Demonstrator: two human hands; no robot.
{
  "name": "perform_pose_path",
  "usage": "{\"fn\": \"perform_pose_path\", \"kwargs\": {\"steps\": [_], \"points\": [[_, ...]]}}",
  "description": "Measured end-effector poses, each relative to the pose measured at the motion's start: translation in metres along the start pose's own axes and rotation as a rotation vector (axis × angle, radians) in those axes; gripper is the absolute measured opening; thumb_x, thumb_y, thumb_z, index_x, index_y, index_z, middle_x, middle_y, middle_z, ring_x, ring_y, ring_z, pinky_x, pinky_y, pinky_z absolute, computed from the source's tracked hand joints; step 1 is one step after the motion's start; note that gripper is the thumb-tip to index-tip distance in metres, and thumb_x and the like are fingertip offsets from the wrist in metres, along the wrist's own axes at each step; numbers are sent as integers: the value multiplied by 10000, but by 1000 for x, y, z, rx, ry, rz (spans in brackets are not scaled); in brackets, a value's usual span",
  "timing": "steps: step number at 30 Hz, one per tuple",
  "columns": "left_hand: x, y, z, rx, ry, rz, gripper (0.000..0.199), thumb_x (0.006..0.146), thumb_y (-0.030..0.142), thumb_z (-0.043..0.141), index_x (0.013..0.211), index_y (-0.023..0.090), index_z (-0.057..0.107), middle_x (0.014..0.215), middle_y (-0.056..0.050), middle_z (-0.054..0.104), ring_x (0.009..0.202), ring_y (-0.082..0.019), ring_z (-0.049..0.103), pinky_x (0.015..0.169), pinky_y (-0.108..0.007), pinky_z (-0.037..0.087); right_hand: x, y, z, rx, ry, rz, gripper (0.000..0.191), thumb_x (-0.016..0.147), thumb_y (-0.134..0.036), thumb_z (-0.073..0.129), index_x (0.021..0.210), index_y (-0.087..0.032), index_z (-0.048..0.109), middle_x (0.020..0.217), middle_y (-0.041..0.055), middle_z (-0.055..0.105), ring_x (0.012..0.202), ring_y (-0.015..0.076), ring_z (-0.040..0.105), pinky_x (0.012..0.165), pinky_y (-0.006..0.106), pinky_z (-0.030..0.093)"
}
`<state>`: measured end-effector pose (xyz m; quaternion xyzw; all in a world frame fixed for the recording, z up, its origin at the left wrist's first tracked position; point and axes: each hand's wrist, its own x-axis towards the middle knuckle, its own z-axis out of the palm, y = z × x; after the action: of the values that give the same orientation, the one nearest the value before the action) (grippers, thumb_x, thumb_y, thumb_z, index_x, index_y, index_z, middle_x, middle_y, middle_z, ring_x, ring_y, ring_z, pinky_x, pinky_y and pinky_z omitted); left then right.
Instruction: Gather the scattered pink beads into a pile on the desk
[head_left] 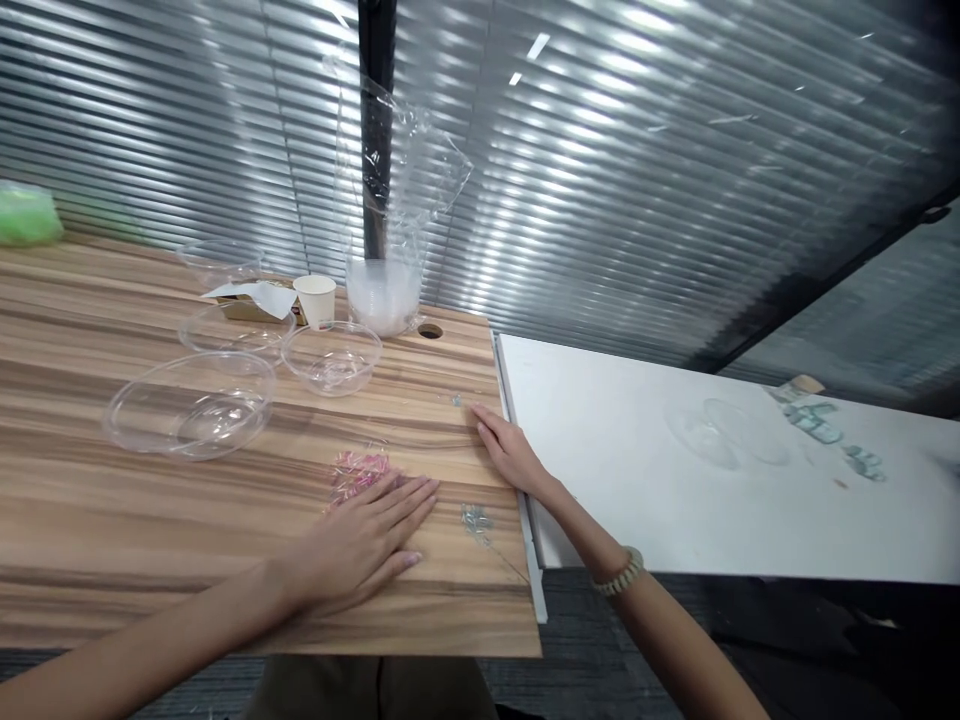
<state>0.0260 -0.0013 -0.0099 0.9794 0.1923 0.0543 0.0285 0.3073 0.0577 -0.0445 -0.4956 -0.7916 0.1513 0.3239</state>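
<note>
My left hand (360,540) lies flat on the wooden table (225,540), fingers stretched out, against the near right side of a small heap of pink pieces (356,474). At the table's right edge rests my right hand (506,450), its fingers extended and holding nothing; the fingertips are close to a few tiny bluish pieces (457,399). Between the hands and nearer to me is a small pile of grey-blue pieces (475,520). Clear plastic bowls (191,405) stand beyond my left hand, with another clear bowl (331,358) beside them.
At the back are a paper cup (316,302), a small box (244,308) with white paper, and stacked clear containers (384,296) in a plastic bag. A white table (600,450) adjoins on the right, holding transparent lids (724,432) and bluish items (817,424).
</note>
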Motion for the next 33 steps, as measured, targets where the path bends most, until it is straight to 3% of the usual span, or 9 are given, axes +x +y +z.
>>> {"fn": "perform_pose_path", "kwargs": {"steps": [3,6,10,13,17,25,33], "points": [[-9,-16,5,71,89,-108,564,1027,446,275,1492,129,238,1505,-104,281,1414,-232,235,1189,-404,88,15,5,8,-12,17,-42,395,982,-293,329,1320,-155,481,1360,103,501,1273,210,462,1093,415,370],[0,-35,5,102,141,-165,581,1030,454,226,1505,125,171,1498,-124,301,1413,-244,235,1184,-457,75,30,9,14,-25,38,-75,378,958,-245,364,1308,-140,460,1363,125,486,1276,220,449,1092,421,360],[45,-63,2,63,197,-208,555,1037,358,190,1503,74,92,1495,-148,305,1389,-238,293,1176,-422,159,38,13,15,-52,79,-77,400,939,-190,371,1334,-131,392,1338,153,489,1254,242,462,1062,449,378],[81,-81,5,41,171,-177,562,1006,244,241,1495,46,50,1485,-158,322,1379,-243,313,1168,-416,184,38,14,16,-71,93,-76,400,927,-154,372,1327,-139,375,1268,146,537,1181,238,523,1009,435,429],[106,-98,15,46,157,-169,654,943,170,309,1481,12,-27,1466,-201,335,1371,-250,325,1161,-441,174,38,12,18,-96,96,-91,377,908,-128,397,1285,-145,397,1226,140,561,1143,238,547,982,423,449],[109,-108,22,42,126,-114,631,956,189,287,1491,69,-25,1480,-144,339,1381,-202,310,1175,-437,78,39,8,17,-112,93,-101,369,901,-93,386,1266,-144,391,1216,141,566,1120,240,557,958,418,463],[107,-109,18,70,114,-113,569,965,220,289,1471,34,109,1469,-165,349,1371,-234,320,1170,-461,69,39,7,17,-122,96,-97,341,925,-107,353,1262,-141,389,1219,146,560,1121,247,554,974,432,453]]}}
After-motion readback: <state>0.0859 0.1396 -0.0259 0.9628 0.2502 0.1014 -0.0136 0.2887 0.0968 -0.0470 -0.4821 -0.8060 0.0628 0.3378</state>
